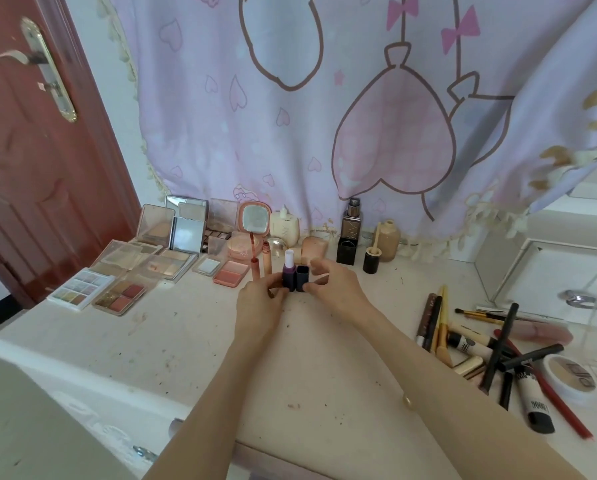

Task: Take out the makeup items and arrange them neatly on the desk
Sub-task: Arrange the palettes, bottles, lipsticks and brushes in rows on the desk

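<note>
Head view is showing both hands meeting at the centre of the frame, over a white desk (307, 358). Left hand (260, 299) is pinching the base of a purple lipstick (289, 271) that is standing upright, its pale bullet pointing straight up. Right hand (328, 282) is curling its fingers around the dark cap (302, 277), which is standing touching the lipstick on its right side. Both pieces are sitting just beyond the fingertips, long axes vertical, so each hand is equally near its own piece; the coming move is likely turning on keeping them upright and level with the row.

Just to the left, two slim lip gloss tubes (260, 259) are standing, and open palettes (124, 271) are filling the middle left. Behind, a dark foundation bottle (350, 223) is carrying large pale letters, too blurred to read for certain. At the lower right, a heap of brushes and pencils (491, 341) is waiting unsorted; a white tube (532, 400) there is bearing dark printing that I cannot make out, and a round compact (568, 375) is showing bold letters, also unreadable.
</note>
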